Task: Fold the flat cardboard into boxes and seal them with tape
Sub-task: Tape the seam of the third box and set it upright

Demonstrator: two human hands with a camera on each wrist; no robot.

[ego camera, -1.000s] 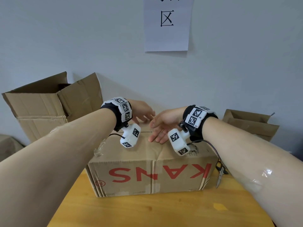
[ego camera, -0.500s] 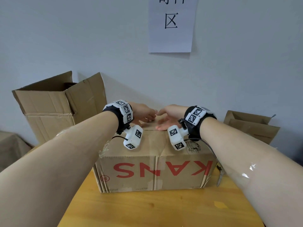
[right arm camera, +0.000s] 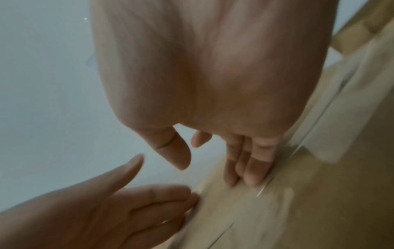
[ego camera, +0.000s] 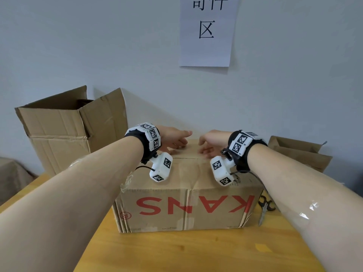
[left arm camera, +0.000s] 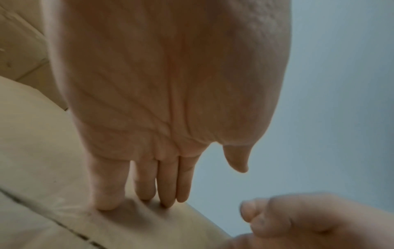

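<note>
A closed brown cardboard box (ego camera: 186,205) with upside-down red letters stands on the wooden table (ego camera: 186,252). Clear tape (ego camera: 193,163) runs over its top seam. My left hand (ego camera: 176,139) lies on the far part of the box top, fingers straight, their tips pressing the cardboard (left arm camera: 149,193). My right hand (ego camera: 210,142) rests just to its right, fingers pressing down beside the tape's edge (right arm camera: 249,175), thumb free. Neither hand holds anything. The box top (left arm camera: 53,168) fills the lower left of the left wrist view.
An open cardboard box (ego camera: 64,132) with raised flaps stands at the back left. Another open box (ego camera: 298,152) sits at the back right. Scissors (ego camera: 265,209) lie on the table right of the taped box. A paper sign (ego camera: 207,30) hangs on the wall.
Both hands have slid away from me along the box top toward its far edge, then drawn slightly apart. The view has moved closer to the box.
</note>
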